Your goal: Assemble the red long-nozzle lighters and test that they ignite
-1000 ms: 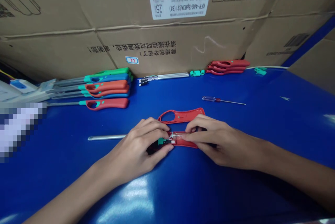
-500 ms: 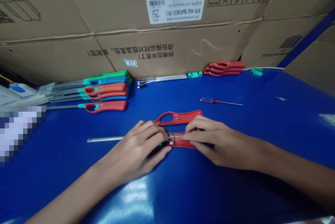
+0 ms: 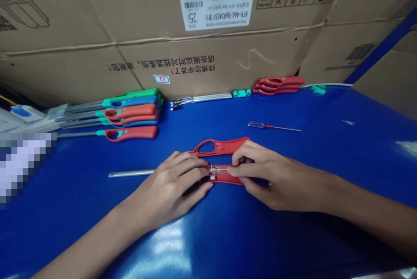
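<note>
A red lighter shell half (image 3: 228, 177) lies open side up on the blue table, with a clear cylinder (image 3: 220, 170) inside it. My left hand (image 3: 179, 183) is closed over its left part, hiding much of what is there. Left of that hand a metal tube (image 3: 130, 174) sticks out. My right hand (image 3: 267, 174) is closed on the shell's right end, fingertips at the end of the clear cylinder. Just behind lies a second red shell half (image 3: 224, 147) with a trigger opening; the right hand's fingers overlap its right end.
Assembled lighters (image 3: 137, 111) are stacked at the back left. Metal tubes with wires (image 3: 211, 97), green parts (image 3: 241, 93) and red shells (image 3: 280, 85) line the cardboard box (image 3: 130, 9). A screwdriver (image 3: 273, 127) lies behind my right hand; small pale pieces (image 3: 349, 122) lie farther right.
The fingers of my right hand have shifted slightly at the right end of the clear cylinder. My left hand has stayed almost still.
</note>
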A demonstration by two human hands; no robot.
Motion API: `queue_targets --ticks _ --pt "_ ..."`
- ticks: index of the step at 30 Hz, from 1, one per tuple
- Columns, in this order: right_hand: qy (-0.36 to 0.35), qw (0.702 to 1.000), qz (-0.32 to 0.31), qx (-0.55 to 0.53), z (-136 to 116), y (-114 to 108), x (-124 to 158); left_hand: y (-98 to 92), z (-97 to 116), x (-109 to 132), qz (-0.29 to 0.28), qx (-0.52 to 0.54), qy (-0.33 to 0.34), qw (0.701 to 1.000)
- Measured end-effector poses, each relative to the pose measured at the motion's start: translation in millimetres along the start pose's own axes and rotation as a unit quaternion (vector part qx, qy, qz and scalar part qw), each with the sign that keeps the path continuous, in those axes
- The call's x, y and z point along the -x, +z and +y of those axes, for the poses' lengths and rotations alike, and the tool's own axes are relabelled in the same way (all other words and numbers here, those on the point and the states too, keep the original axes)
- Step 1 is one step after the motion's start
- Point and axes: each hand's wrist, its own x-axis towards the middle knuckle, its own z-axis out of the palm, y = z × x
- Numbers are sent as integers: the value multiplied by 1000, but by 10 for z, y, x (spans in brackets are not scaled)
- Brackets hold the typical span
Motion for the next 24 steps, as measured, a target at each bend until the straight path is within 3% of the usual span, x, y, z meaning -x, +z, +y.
queue_targets --ticks 7,12,17,24 --pt "-4 999 41 -10 57 33 16 -22 -5 -9 12 12 5 1000" --pt "-7 999 32 3 38 13 5 4 -26 0 32 -10 24 999" --pt "-17 997 16 76 -2 -17 -12 40 -53 11 38 -19 15 999" --pt "-23 989 61 132 5 26 -19 41 -75 -9 65 -12 6 998"
